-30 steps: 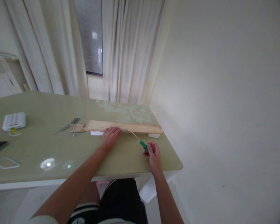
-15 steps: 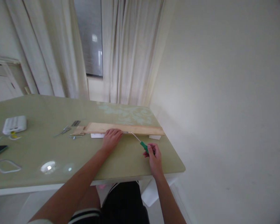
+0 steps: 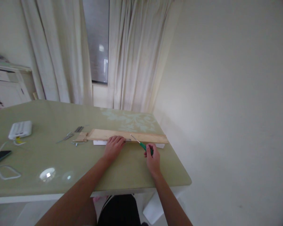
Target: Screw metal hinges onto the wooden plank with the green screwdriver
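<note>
A long pale wooden board (image 3: 132, 136) lies across the far right part of the green table (image 3: 61, 157), raised on small white blocks (image 3: 99, 142). My left hand (image 3: 113, 146) rests on the board's near edge, its fingers curled down against the wood. My right hand (image 3: 151, 158) is closed round the green handle of a screwdriver (image 3: 141, 145). The screwdriver's thin metal shaft points up and left, with its tip at the board's surface just right of my left hand.
Small metal brackets and screws (image 3: 72, 138) lie left of the board. A white power bank (image 3: 20, 129), a dark phone (image 3: 0, 155) and a white cable (image 3: 4, 171) sit at the table's left. Curtains, a window and a white wall stand behind.
My right hand has brought the screwdriver closer to the board, and its tip has moved up onto the wood. The left hand stays on the board. The camera view has shifted slightly.
</note>
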A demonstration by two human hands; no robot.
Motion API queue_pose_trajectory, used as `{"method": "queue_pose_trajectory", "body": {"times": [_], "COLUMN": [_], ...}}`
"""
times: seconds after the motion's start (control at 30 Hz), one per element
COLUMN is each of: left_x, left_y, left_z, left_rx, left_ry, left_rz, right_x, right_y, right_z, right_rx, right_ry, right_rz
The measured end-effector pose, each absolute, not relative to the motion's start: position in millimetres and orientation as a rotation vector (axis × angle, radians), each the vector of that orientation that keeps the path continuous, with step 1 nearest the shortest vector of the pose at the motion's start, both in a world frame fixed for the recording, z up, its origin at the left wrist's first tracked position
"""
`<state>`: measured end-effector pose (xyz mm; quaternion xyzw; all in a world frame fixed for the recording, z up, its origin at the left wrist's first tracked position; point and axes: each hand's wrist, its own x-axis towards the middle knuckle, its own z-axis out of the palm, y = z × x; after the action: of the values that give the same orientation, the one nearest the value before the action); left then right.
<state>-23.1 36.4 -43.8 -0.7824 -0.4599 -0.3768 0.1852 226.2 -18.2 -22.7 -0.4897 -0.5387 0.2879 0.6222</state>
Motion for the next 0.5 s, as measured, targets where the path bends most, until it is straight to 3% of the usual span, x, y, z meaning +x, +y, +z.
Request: {"method": "queue_pose_trajectory", "body": {"times": [0.5], "left_x": [-24], "left_y": [35], "left_z": [-45], "left_rx": [-2.248], "left_ry": [-1.305], "left_rz": [-1.077], "right_x": [237], "right_y": [-5], "right_z": [-38], "right_rx": [-0.971], "right_ry": [-0.814], "right_rz": [1.056]}}
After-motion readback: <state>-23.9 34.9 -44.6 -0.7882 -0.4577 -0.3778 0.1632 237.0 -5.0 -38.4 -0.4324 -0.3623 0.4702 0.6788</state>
